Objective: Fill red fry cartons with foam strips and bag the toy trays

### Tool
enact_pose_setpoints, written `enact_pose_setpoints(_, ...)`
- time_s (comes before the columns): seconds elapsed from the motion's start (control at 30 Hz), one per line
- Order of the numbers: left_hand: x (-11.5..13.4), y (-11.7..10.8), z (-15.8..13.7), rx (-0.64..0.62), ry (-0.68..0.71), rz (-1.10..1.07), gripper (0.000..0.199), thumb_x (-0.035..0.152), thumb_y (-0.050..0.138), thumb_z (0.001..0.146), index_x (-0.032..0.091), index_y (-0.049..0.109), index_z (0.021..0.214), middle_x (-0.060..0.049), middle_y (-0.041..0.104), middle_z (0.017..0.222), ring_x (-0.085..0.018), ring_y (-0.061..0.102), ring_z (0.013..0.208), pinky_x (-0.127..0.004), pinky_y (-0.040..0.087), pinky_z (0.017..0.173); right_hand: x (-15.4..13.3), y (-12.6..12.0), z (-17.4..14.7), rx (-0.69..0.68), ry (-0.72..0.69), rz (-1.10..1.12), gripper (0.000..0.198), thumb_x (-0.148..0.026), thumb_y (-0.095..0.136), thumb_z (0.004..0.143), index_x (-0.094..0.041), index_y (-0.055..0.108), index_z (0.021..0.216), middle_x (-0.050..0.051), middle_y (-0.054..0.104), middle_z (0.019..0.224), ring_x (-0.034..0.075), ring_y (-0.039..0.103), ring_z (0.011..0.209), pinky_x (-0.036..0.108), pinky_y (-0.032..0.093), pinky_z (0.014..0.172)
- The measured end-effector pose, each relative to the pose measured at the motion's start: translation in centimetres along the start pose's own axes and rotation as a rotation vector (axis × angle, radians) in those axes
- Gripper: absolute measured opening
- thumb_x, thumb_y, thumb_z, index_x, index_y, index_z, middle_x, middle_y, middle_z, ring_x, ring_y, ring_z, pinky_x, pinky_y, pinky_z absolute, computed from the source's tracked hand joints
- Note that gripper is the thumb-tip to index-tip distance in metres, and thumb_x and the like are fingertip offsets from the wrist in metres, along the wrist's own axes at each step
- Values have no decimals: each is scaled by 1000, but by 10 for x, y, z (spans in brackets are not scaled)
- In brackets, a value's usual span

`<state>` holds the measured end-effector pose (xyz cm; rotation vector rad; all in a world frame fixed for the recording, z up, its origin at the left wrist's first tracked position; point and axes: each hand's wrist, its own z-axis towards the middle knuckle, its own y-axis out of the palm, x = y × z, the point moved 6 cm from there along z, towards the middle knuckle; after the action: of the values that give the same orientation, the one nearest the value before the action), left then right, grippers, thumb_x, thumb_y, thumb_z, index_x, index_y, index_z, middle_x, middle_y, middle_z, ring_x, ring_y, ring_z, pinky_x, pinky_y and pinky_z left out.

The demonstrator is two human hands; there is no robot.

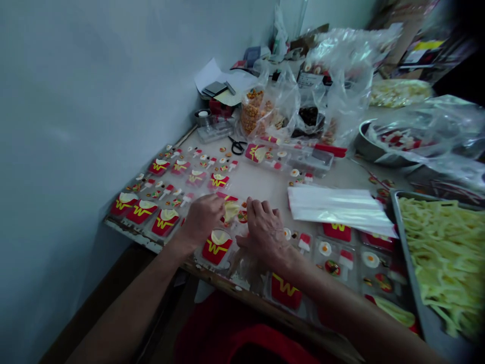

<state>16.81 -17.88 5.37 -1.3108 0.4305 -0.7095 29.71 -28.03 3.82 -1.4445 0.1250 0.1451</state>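
My left hand (204,215) is closed, fingers curled in, at the left side of a clear plastic pack with pale yellow strips (230,211) and a small round pizza-like piece (242,217). On that pack's right side my right hand (265,230) is closed too, fingers bent downward. What either set of fingertips grips is hidden. Just below the hands lies a red fries carton (216,246) with a yellow zigzag, in clear plastic. Similar red cartons (165,222) with small egg, burger and popsicle-shaped pieces stand in rows to the left.
White plastic sleeves (341,206) lie right of my hands. A metal tray (411,275) of pale yellow strips fills the right edge. Black scissors (237,146), a clear lidded box (308,157), bags of small orange pieces (254,114) and a metal bowl (366,144) stand farther back.
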Motion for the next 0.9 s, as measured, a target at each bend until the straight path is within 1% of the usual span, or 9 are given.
enact_pose_setpoints(0.1, -5, -12, -7, 169, -68, -61, 13, 13, 59, 84, 18, 68, 75, -4, 69, 75, -16, 61, 70, -28, 41, 67, 2, -4, 1, 20, -9, -6, 96, -51, 78, 75, -2, 36, 146, 23, 55, 129, 35, 47, 109, 50, 45, 84)
enact_pose_setpoints(0.23, 10, -7, -12, 199, 43, -59, 15, 11, 57, 84, 18, 67, 74, -3, 68, 73, -16, 61, 71, -28, 42, 67, 1, 2, 8, 22, -9, 32, 93, -53, 79, 76, -3, 39, 144, 22, 55, 127, 34, 48, 108, 48, 47, 81)
enact_pose_setpoints(0.37, 15, -8, -16, 331, -107, -224, 13, 12, 60, 81, 19, 68, 74, -1, 69, 70, -13, 61, 64, -24, 42, 63, -6, 3, 13, 40, -5, 62, 95, -49, 80, 76, -2, 37, 146, 22, 55, 126, 34, 49, 108, 48, 46, 83)
enact_pose_setpoints(0.5, 27, -3, -10, 197, -105, -418, 11, 16, 62, 83, 19, 73, 80, -2, 75, 79, -14, 66, 73, -24, 46, 68, -12, -4, 25, 28, -20, 110, 94, -40, 84, 72, -3, 40, 146, 23, 56, 127, 34, 50, 109, 48, 45, 88)
enact_pose_setpoints(0.6, 12, 2, -3, 162, -301, -564, 9, 23, 67, 80, 19, 75, 82, -1, 75, 74, -14, 66, 66, -24, 47, 64, 0, -12, 33, 98, -78, 237, 107, -46, 85, 69, -8, 31, 153, 24, 49, 142, 38, 43, 127, 53, 38, 103)
enact_pose_setpoints(0.67, -1, 6, 1, 178, -405, -601, 11, 26, 69, 78, 19, 76, 83, 0, 75, 74, -15, 66, 65, -24, 48, 64, 27, -12, 34, 152, 17, 424, 107, -54, 82, 70, -13, 30, 155, 22, 45, 148, 38, 43, 131, 53, 39, 104)
enact_pose_setpoints(0.73, -8, 10, 7, 208, -441, -581, 11, 25, 68, 76, 19, 77, 81, 0, 76, 74, -15, 67, 67, -24, 49, 65, 62, 1, 29, 104, 253, 754, 90, -57, 75, 78, -14, 41, 149, 22, 55, 138, 32, 58, 112, 46, 49, 89)
enact_pose_setpoints(0.8, -8, 14, 13, 217, -430, -550, 11, 22, 66, 75, 19, 76, 78, 0, 75, 72, -15, 67, 66, -24, 49, 66, 81, 28, 21, -82, 461, 1197, 67, -54, 70, 83, -13, 57, 134, 18, 68, 116, 19, 62, 76, 32, 50, 63)
enact_pose_setpoints(0.9, 0, 19, 19, 224, -382, -480, 11, 21, 65, 75, 20, 76, 77, 0, 74, 70, -14, 66, 63, -23, 47, 64, 75, 56, 15, -323, 548, 1748, 45, -45, 80, 74, -13, 71, 104, 11, 74, 92, 7, 49, 51, 20, 34, 43)
